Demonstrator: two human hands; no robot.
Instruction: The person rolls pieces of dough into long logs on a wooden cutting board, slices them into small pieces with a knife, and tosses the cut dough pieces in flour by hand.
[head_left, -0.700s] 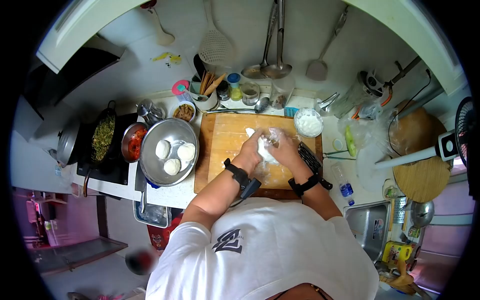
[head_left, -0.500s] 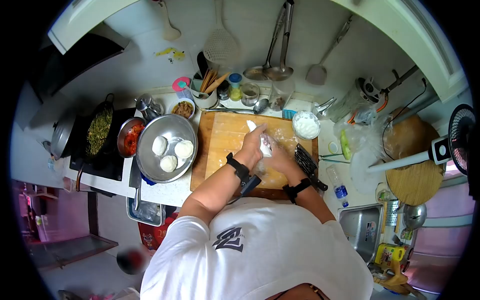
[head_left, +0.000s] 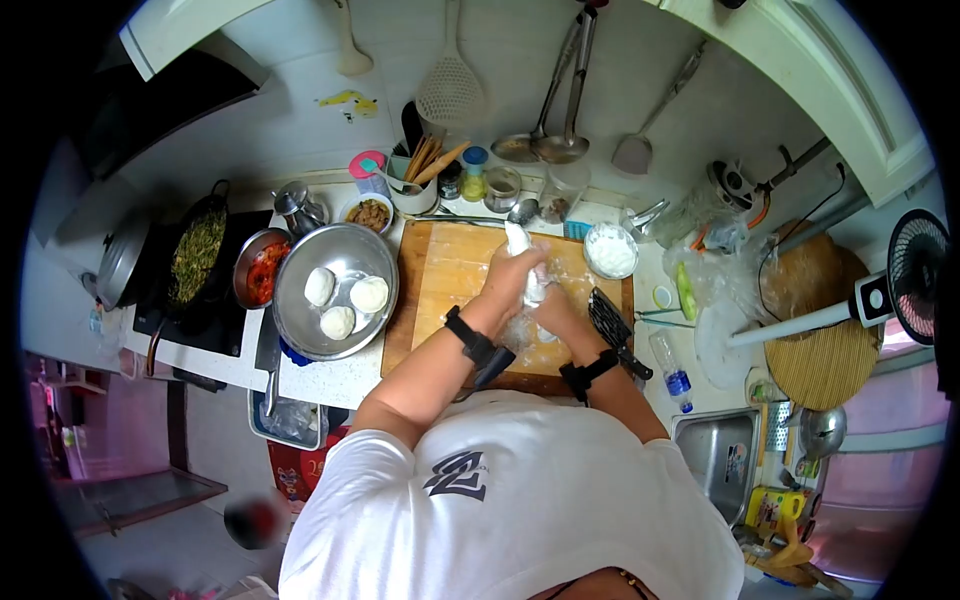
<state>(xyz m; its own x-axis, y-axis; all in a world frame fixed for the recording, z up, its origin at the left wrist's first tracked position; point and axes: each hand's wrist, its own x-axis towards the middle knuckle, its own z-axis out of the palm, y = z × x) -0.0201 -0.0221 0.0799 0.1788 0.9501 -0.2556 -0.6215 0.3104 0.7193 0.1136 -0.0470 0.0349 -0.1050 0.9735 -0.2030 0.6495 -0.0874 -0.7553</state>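
Note:
Over a floury wooden board (head_left: 450, 258), my left hand (head_left: 508, 278) is wrapped round a long white piece of dough (head_left: 517, 238), whose upper end sticks out above the fingers. My right hand (head_left: 557, 312) is closed at the dough's lower end, close beside the left; its fingertips are partly hidden. Left of the board, a steel bowl (head_left: 335, 245) holds three round white dough balls (head_left: 369, 294). A black cleaver (head_left: 609, 318) lies on the board's right edge, near my right hand. Behind it stands a bowl of white flour (head_left: 610, 250).
A pan of chopped greens (head_left: 198, 255) and a bowl of red food (head_left: 262, 272) stand at the left. Jars and a utensil holder (head_left: 413, 195) line the wall. At the right are a water bottle (head_left: 672, 375), a fan (head_left: 915, 280) and a sink (head_left: 715, 460).
The dough's upper end has moved up and slightly right, and more of it shows above my left hand. My right hand has shifted slightly. The view has moved a little.

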